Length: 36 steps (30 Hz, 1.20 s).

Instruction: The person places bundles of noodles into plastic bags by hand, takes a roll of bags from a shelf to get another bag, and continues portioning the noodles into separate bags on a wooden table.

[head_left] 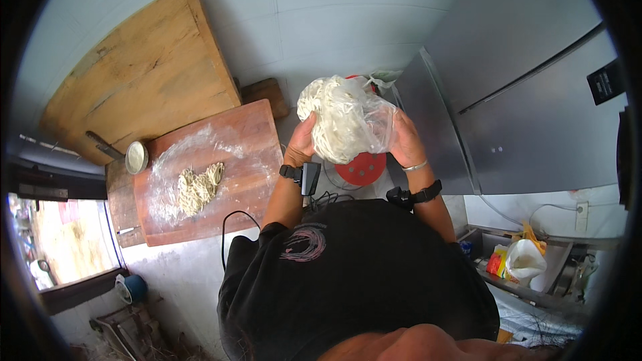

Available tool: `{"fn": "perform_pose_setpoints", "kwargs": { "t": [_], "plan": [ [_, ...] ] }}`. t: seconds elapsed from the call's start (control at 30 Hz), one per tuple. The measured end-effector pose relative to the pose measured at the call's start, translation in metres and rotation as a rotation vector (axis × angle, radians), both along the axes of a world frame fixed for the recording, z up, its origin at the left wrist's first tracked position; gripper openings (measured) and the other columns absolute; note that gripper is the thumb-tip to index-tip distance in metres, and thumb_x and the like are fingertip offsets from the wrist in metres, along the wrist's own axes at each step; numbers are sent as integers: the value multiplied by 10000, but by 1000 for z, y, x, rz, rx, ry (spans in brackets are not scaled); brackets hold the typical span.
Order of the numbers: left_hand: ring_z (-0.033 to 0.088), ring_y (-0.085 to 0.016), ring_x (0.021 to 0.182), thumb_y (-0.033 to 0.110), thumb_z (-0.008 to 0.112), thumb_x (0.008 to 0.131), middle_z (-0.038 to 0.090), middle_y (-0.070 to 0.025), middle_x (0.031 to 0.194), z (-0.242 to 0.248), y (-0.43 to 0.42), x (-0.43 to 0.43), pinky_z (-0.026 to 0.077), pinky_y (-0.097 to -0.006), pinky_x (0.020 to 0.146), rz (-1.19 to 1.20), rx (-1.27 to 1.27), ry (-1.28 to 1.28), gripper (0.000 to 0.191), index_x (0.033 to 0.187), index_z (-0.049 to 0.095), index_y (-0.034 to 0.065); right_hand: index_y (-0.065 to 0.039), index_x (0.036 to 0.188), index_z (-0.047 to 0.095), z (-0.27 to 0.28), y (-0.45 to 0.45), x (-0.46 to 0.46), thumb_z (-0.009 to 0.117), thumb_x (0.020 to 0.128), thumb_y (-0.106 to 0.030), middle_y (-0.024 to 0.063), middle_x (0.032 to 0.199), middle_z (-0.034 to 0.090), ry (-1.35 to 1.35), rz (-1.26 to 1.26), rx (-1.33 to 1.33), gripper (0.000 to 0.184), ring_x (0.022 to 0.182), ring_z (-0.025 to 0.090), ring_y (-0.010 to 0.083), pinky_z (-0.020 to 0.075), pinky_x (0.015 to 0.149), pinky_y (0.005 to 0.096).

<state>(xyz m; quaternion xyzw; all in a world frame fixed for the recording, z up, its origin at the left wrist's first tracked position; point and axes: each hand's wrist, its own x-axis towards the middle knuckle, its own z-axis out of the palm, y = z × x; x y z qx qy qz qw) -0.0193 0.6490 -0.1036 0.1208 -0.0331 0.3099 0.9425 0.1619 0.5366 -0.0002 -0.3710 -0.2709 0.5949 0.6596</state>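
Both hands hold up a clear plastic bag (376,115) in front of my body, with a large bundle of pale fresh noodles (331,120) in it. My left hand (302,139) grips the noodle end, thumb up along its side. At the other end, my right hand (407,138) has hold of the loose, crumpled plastic; its fingers are partly hidden behind the film. To the left, a smaller heap of noodles (199,188) lies on a flour-dusted wooden board (251,160). Below the bag, a red round stool seat (362,169) with holes shows in part.
A thick wooden board (145,70) leans on the wall behind the work surface. A bowl of flour (136,157) and a knife (104,144) are at the board's left corner. A grey refrigerator (531,125) stands close on my right. Farther right, a shelf (546,301) carries several packages.
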Motion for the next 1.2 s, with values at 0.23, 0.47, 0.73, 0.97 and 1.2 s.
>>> {"fn": "perform_pose_setpoints", "kwargs": {
  "t": [0.23, 0.47, 0.73, 0.97, 1.2],
  "plan": [
    [528, -226, 941, 117, 516, 795, 505, -134, 1073, -4, -26, -73, 439, -362, 817, 257, 55, 395, 389, 1142, 388, -1, -17, 1173, 344, -63, 45, -81, 611, 708, -96, 82, 1069, 487, -228, 201, -46, 542, 955, 484, 160, 407, 809, 287],
    [522, -221, 945, 52, 507, 780, 525, -106, 1047, -57, -96, -166, 442, -361, 813, 431, -217, 641, 367, 1130, 409, 0, -17, 1057, 471, -174, 45, -155, 512, 661, 31, 92, 962, 550, 261, 535, -448, 401, 852, 553, 198, 464, 731, 321],
    [531, -233, 919, 27, 499, 775, 520, -109, 1040, -99, -86, -222, 458, -375, 790, 493, -271, 731, 352, 1114, 410, -1, 12, 984, 499, -258, 69, -201, 469, 657, 39, 98, 852, 558, 117, 495, -643, 329, 733, 567, 210, 475, 643, 325],
    [534, -215, 900, -15, 449, 776, 531, -84, 1019, -194, -85, -251, 465, -359, 762, 477, -450, 870, 327, 1099, 429, 28, 7, 903, 545, -322, 59, -201, 499, 699, 1, 74, 799, 571, -308, 341, -762, 210, 702, 570, 177, 464, 602, 273],
    [559, -250, 843, 171, 715, 583, 568, -138, 930, -234, -126, -254, 450, -339, 704, 646, -61, 1554, 579, 1058, 437, -10, 1, 863, 548, -316, 58, -206, 657, 635, -205, 98, 730, 582, -686, 333, -668, 325, 601, 553, 184, 442, 522, 284]
  ]
}}
